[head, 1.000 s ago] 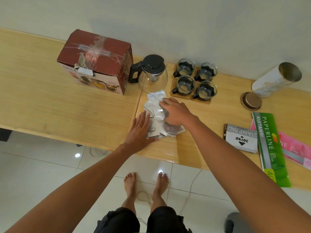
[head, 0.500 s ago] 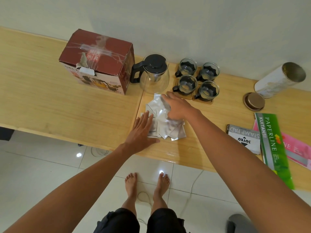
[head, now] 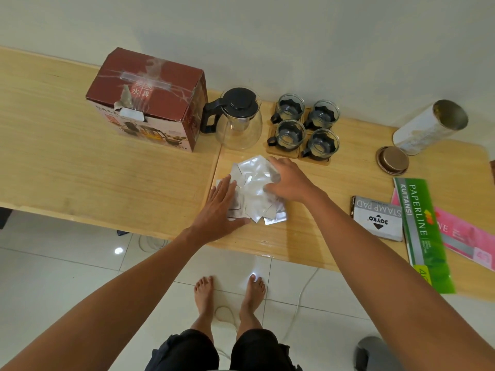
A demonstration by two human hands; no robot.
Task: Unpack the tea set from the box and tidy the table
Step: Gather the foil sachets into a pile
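Silver foil sachets (head: 254, 199) lie in a loose overlapping pile near the front edge of the bench (head: 80, 170), just right of its seam. Left hand (head: 221, 210) lies flat on the pile's left side, fingers (head: 226, 187) straight and together, palm down, pressing on the sachets and gripping nothing. Right hand (head: 289, 182) sits on the pile's right and back side, its fingers curled down over the topmost sachets; whether they actually pinch a sachet cannot be told. The pile lies between and under the two hands. Behind the pile, toward the back edge: a glass teapot (head: 237, 120) with black lid and handle, upright, just right of the closed red box (head: 150, 99). Right of the teapot, four glass cups (head: 305, 127) with black holders stand in a two-by-two block on wooden coasters, close to the right hand's fingertips but apart. Toward the right end of the bench: a round lid (head: 393, 159), a tin (head: 428, 127) tipped on its side, a stamp pad box (head: 377, 218), a green receipt book (head: 423, 231), and a pink booklet (head: 466, 236) partly under it.
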